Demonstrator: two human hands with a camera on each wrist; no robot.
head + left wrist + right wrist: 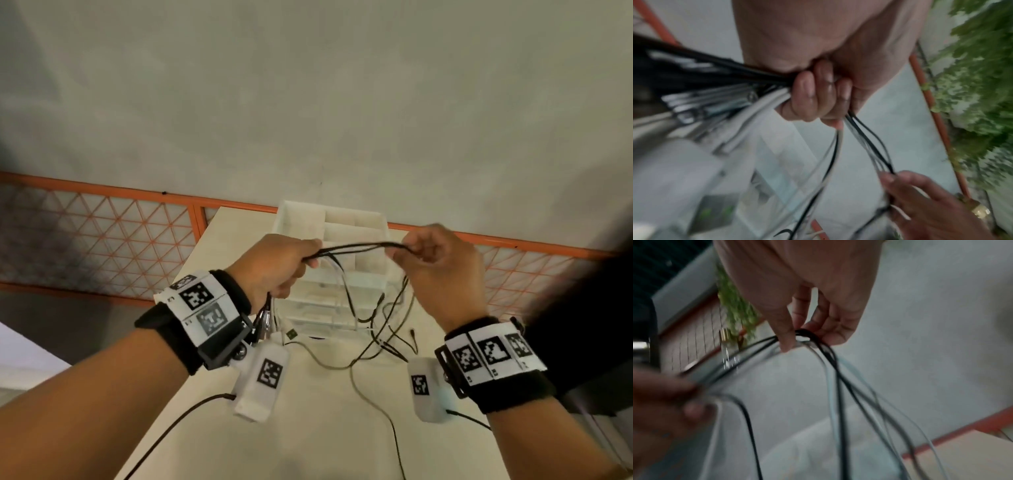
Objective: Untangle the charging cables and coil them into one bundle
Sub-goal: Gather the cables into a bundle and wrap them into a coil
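Note:
Several thin black, grey and white charging cables stretch between my two hands above the cream table. My left hand grips one end of the bunch in a fist, with plugs hanging below the wrist. In the left wrist view the curled fingers wrap the cables. My right hand pinches the strands between thumb and fingers, and the cables drape over them. Loose ends hang down in loops to the table.
A white plastic drawer organiser stands on the table just behind the hands. An orange-framed mesh railing runs behind the table before a pale wall. Green foliage shows in the wrist views. A thin cord trails over the table front.

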